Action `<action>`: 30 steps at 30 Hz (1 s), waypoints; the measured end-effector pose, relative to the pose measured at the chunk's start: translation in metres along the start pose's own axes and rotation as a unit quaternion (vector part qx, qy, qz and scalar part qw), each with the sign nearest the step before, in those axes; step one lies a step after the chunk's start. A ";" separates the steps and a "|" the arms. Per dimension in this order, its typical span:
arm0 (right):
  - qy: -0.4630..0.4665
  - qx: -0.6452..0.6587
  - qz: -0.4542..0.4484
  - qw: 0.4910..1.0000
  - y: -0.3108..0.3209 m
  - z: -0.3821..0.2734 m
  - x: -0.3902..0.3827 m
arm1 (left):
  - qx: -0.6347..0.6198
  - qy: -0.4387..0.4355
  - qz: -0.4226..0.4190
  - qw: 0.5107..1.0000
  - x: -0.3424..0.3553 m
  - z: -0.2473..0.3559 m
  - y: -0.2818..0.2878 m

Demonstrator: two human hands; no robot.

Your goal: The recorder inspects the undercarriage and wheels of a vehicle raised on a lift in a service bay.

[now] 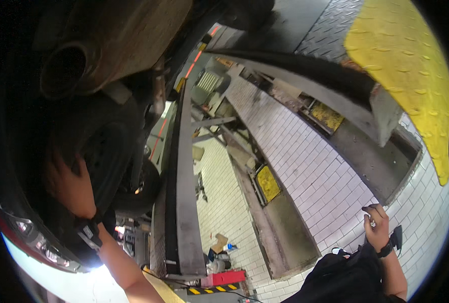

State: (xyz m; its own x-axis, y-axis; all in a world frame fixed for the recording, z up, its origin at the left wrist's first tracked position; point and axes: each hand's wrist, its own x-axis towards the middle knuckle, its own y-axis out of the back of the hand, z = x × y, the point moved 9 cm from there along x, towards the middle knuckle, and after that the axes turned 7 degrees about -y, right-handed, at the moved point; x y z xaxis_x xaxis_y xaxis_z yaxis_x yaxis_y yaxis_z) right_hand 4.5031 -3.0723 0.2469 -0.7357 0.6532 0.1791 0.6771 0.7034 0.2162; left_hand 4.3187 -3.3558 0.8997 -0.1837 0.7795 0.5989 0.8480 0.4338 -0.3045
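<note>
Under a raised car, my left hand [70, 184] rests with spread fingers on a black tyre [121, 121] with a dark wheel rim, at the left. A dark watch [88, 235] is on that wrist. Above the tyre hangs a rusty exhaust silencer [108, 40] with a wide tailpipe [63, 68]. The car's tail lamp [25, 227] shows at the lower left. My right hand [376, 224] hangs at the lower right, fingers loosely bent and apart, holding nothing I can see.
A long steel lift runway [186, 222] runs beside the tyre. Below are white-tiled floor [315, 171] and recessed bays with yellow plates [267, 184]. A yellow chequer-plate ramp [401, 81] juts at the upper right. A red box [224, 278] and small containers lie at the bottom.
</note>
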 end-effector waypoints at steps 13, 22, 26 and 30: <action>0.014 0.016 0.071 0.997 0.046 -0.002 -0.013 | -0.011 0.032 0.073 0.997 0.005 -0.005 0.022; -0.098 0.000 0.066 0.993 0.056 0.034 -0.034 | -0.009 0.072 -0.009 0.997 0.004 0.012 0.008; 0.033 -0.045 0.096 0.994 0.048 0.020 -0.031 | -0.015 0.063 0.022 0.998 -0.004 -0.001 0.011; -0.008 -0.021 0.065 0.998 0.040 0.020 -0.027 | -0.007 0.054 0.020 0.998 0.003 0.007 0.018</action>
State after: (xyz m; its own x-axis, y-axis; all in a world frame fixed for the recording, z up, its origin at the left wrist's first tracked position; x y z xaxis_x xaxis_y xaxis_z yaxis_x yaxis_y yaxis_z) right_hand 4.5505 -3.0561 0.2313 -0.6405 0.7434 0.1926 0.7658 0.5998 0.2317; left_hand 4.3297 -3.3426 0.8904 -0.0945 0.7423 0.6634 0.8611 0.3954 -0.3197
